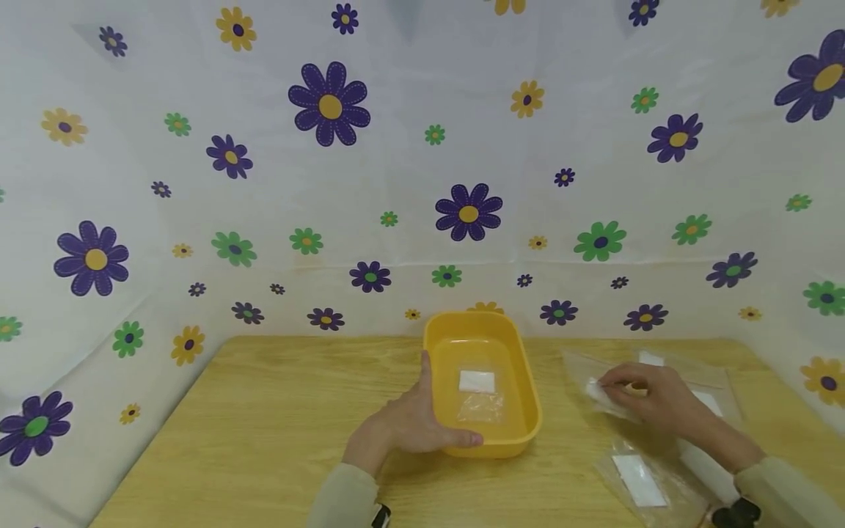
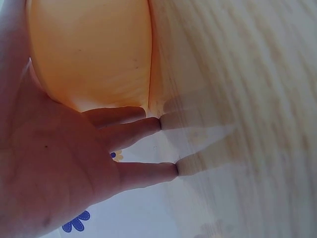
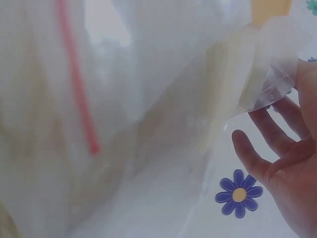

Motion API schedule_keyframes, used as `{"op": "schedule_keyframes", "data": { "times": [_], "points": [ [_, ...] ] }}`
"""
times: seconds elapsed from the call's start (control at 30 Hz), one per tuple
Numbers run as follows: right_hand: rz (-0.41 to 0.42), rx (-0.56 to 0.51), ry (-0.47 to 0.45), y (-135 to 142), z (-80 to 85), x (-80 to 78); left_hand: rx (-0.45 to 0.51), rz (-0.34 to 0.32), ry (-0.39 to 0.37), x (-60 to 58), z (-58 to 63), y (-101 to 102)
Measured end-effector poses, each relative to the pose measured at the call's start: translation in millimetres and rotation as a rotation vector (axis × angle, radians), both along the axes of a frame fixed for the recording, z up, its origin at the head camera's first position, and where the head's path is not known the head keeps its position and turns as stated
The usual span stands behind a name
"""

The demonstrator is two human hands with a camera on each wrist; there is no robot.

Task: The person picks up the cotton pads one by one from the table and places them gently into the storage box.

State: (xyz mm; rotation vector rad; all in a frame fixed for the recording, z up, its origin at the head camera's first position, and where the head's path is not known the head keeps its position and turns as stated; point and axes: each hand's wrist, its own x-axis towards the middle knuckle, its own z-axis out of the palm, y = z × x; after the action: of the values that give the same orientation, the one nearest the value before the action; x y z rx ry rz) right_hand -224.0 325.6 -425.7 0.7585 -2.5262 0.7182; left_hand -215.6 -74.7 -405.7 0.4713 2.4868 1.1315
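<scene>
A yellow plastic basin (image 1: 533, 411) stands on the wooden table, with a clear plastic bag (image 1: 480, 408) bearing a white label lying inside it. My left hand (image 1: 412, 422) rests against the basin's near left corner, thumb along the front and fingers along the left side. In the left wrist view, straight fingers (image 2: 143, 171) reach down to the tabletop beside the basin wall (image 2: 94, 49). My right hand (image 1: 660, 400) pinches another clear plastic bag (image 1: 594, 390) by a whitish part, right of the basin. The bag (image 3: 277, 74) hangs from the fingertips in the right wrist view.
More clear bags with white labels lie on the right of the table, one near the front (image 1: 639, 480) and others behind the right hand (image 1: 709, 378). A red-striped bag edge (image 3: 77, 89) shows close to the right wrist camera. Flower-printed cloth (image 1: 396, 169) surrounds the table (image 1: 277, 411).
</scene>
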Motion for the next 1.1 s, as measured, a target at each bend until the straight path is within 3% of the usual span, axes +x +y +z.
{"op": "schedule_keyframes", "data": {
  "times": [0.6,0.9,1.1],
  "points": [
    [0.087,-0.053,0.202,-25.3,26.4,-0.5,0.037,-0.019,0.0,-1.7,4.8,-1.4],
    [0.075,-0.053,0.161,-39.3,29.6,5.8,0.042,-0.015,-0.04,2.4,-0.7,-1.6],
    [0.077,-0.041,0.175,-49.4,39.5,3.2,0.048,-0.036,-0.01,-0.2,-0.3,-1.9]
  ]
}}
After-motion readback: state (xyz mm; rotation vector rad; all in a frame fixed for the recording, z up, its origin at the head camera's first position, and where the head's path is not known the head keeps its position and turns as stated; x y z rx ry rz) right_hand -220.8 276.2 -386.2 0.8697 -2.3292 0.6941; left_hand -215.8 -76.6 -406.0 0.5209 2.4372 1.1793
